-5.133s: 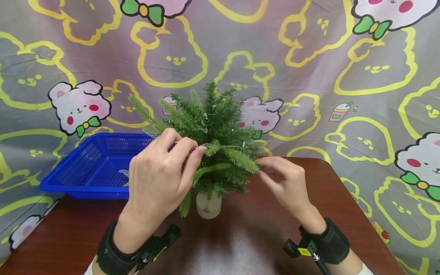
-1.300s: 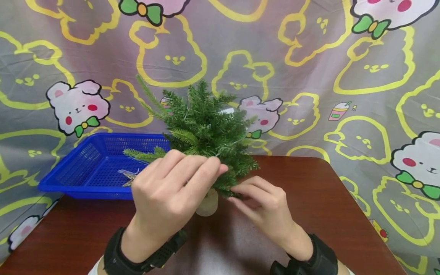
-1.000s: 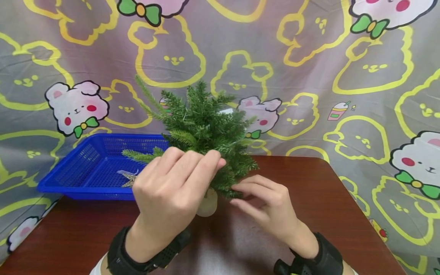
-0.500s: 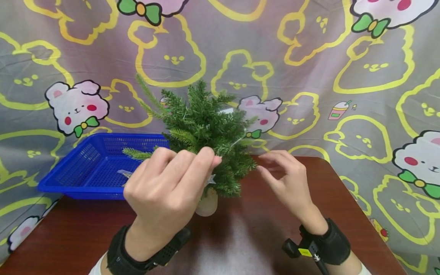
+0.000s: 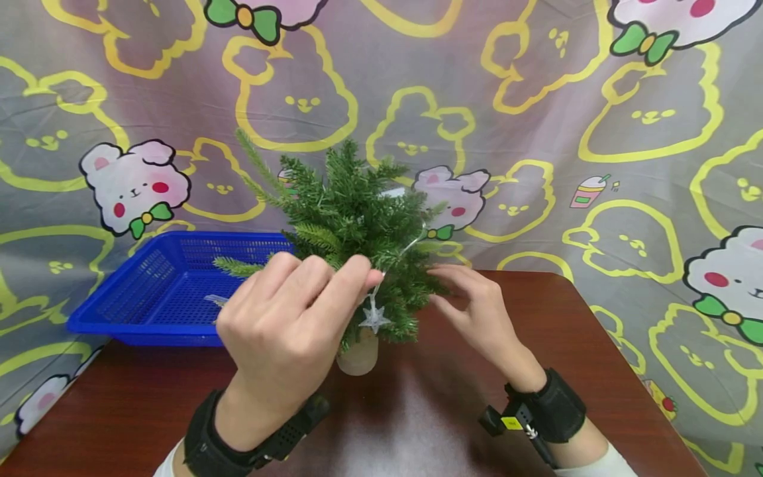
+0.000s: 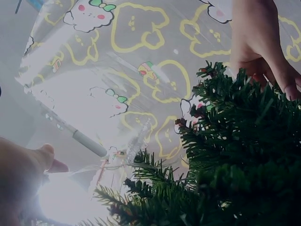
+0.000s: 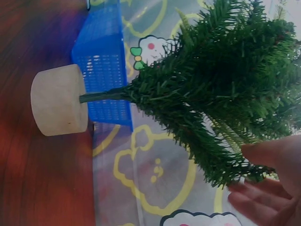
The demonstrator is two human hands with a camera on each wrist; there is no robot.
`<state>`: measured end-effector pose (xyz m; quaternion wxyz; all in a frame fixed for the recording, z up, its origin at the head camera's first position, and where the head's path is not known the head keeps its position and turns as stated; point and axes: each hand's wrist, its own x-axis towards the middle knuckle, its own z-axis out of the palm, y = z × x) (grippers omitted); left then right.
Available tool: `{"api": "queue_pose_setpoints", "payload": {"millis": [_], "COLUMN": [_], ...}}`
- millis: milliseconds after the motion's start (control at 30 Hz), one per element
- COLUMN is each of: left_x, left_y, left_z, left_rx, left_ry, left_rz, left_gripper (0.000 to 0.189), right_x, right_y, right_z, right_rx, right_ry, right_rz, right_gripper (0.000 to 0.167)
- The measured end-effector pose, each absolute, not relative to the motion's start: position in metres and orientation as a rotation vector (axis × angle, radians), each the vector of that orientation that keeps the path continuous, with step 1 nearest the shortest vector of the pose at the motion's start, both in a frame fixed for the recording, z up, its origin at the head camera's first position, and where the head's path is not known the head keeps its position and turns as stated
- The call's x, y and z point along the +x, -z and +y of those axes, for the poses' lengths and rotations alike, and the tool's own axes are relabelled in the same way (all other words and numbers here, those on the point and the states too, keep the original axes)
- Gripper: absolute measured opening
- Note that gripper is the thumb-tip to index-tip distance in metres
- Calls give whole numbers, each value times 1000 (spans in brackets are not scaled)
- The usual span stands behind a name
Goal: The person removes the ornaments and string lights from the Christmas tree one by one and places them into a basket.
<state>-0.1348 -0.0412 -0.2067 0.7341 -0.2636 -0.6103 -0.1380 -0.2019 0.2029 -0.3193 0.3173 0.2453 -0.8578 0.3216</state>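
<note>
A small artificial Christmas tree stands upright on a pale round base. In front of it my left hand pinches the thin clear wire of a star string light between thumb and curled fingers. A clear star hangs from this wire just beside those fingers. At the tree's right side is my right hand, thumb and fingers apart. The right wrist view shows a branch tip between that thumb and fingers, with no firm grip plain to see. My left hand hides the tree's lower left.
A blue perforated basket stands at the left behind my left hand, with a partly hidden star ornament in it. A patterned cloth hangs behind the brown table. Black wrist straps with cameras sit on both wrists.
The tree is turned compared with the first frame. My right hand left the lower branches, moved up and right, then came back against the right side. The hanging star has come into view.
</note>
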Motion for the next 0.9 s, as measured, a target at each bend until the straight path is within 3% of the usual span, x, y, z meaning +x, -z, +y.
{"api": "queue_pose_setpoints", "payload": {"millis": [133, 267, 733, 900], "left_x": [-141, -143, -136, -136], "left_y": [213, 215, 215, 218], "left_z": [-45, -47, -57, -63], "left_rx": [-612, -626, -604, -571], "left_ry": [320, 335, 366, 365], "left_rz": [-1315, -1305, -1399, -1461], "left_gripper": [27, 35, 62, 59], "right_x": [-203, -202, -198, -195], "right_y": [323, 323, 327, 328], "right_z": [203, 202, 203, 203], "right_rx": [635, 643, 631, 629], "right_ry": [-830, -837, -817, -814], "right_rz": [-2216, -2187, -2171, -2168], "right_gripper": [28, 22, 16, 16]}}
